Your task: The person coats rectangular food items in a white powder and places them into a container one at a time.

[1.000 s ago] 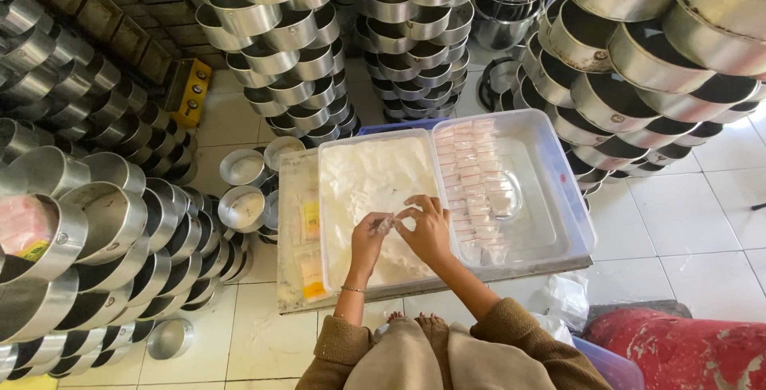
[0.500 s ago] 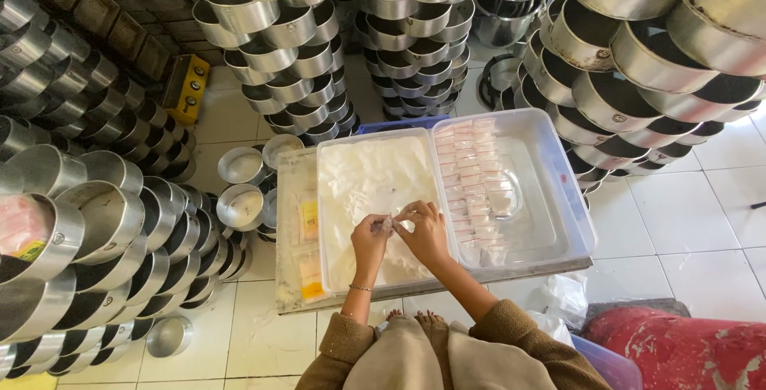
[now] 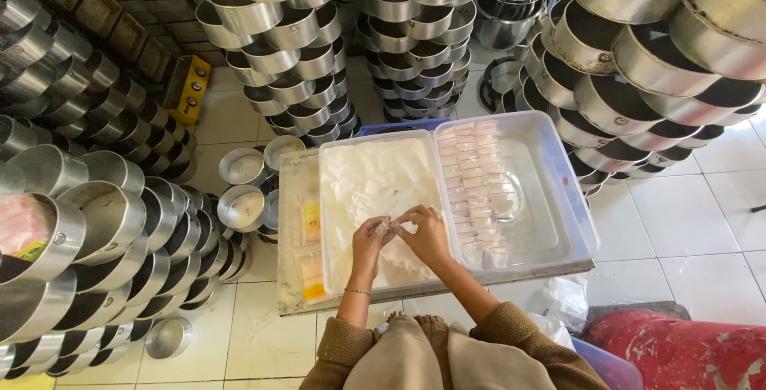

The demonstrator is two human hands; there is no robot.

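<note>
Your left hand (image 3: 372, 240) and your right hand (image 3: 428, 234) meet over the big clear tub (image 3: 570, 198). Both hands pinch 1 tiny clear bag (image 3: 388, 225) between the fingertips, so each hand is closed on the bag. The bag sits right between your 2 hands, just above the white powder (image 3: 375, 178) that fills the left part of the tub.

In the right part of the tub, many little filled bags (image 3: 471, 170) lie in rows. The tub rests on a flat board (image 3: 291, 298). On the board, left of the tub, lie some clear packets with yellow labels (image 3: 311, 222).

Beside the board, 3 small round tins (image 3: 242, 166) sit on the white tile floor (image 3: 686, 222). Tall stacks of shiny round pans (image 3: 96, 222) stand all around you. A red sack (image 3: 686, 350) lies by your right side.
</note>
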